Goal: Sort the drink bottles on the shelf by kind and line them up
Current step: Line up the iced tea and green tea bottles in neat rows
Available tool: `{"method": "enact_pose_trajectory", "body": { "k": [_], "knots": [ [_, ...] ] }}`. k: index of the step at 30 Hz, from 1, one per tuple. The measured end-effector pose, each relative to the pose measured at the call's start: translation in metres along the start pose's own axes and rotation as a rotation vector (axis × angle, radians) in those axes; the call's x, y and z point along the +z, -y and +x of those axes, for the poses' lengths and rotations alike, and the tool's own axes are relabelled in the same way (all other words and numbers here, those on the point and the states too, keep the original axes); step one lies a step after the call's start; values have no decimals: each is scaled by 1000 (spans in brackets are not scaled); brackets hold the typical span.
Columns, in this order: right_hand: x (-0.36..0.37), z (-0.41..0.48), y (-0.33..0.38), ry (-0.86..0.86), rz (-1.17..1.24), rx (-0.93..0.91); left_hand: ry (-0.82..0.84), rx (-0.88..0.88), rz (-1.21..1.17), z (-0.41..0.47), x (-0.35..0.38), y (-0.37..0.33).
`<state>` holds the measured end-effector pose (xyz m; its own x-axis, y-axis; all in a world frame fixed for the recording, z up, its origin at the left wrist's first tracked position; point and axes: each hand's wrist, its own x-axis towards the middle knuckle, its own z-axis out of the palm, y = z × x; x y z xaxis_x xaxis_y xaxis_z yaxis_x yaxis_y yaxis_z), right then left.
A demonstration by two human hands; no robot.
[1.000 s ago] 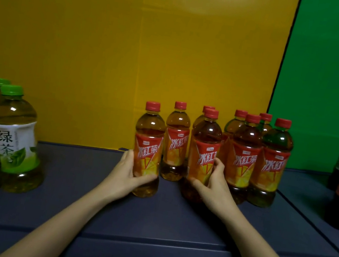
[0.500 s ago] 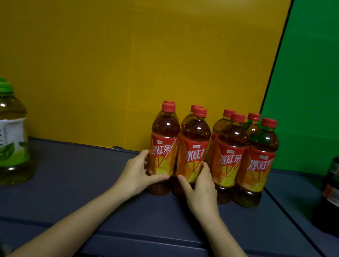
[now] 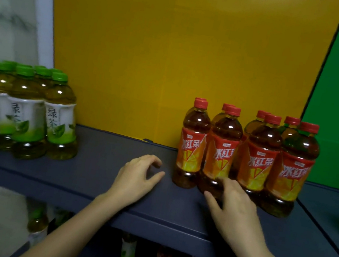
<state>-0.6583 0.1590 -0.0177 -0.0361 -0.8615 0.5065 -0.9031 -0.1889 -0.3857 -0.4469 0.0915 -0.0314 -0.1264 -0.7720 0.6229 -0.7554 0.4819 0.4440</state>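
Two hands: both bare and holding nothing. The left hand (image 3: 137, 178) hovers over the shelf (image 3: 94, 174) with fingers loosely curled and thumb out. The right hand (image 3: 233, 207) is relaxed, fingertips (image 3: 229, 183) at the foot of a front bottle. Whether they touch it I cannot tell.
Iced tea bottles (image 3: 248, 156): red-capped, upright, packed in two rows of four before the yellow panel (image 3: 176, 51), just ahead and to the right of both hands.
Green tea bottles (image 3: 31, 111): green-capped, upright, bunched at the shelf's far left, well apart from the left hand.
Key relation: the iced tea block looks lined up. If the green tea is next, it lies to the left of both hands with its long axes vertical, and the left hand is nearer.
Change: half a second ago each hand gripped a front iced tea bottle — now both have let go and drawn back. A second ago the leftmost bottle stood apart from the group; that gap is closed.
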Motion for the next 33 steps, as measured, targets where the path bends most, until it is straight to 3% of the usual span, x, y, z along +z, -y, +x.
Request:
{"method": "enact_pose_trajectory", "body": {
  "k": [9,16,24,33],
  "knots": [
    [51,24,92,113,223,-248,-249,-53,146,-38,-95,75],
    [120,60,192,182,422,-293,-505,-192,157,-44,-162,161],
    [181,100,281,210,545,-107,-308,-186,-57,-34,-189,230],
    [200,101,297,73,512,27,-255,-171,-119,-24,-175,241]
  ]
}}
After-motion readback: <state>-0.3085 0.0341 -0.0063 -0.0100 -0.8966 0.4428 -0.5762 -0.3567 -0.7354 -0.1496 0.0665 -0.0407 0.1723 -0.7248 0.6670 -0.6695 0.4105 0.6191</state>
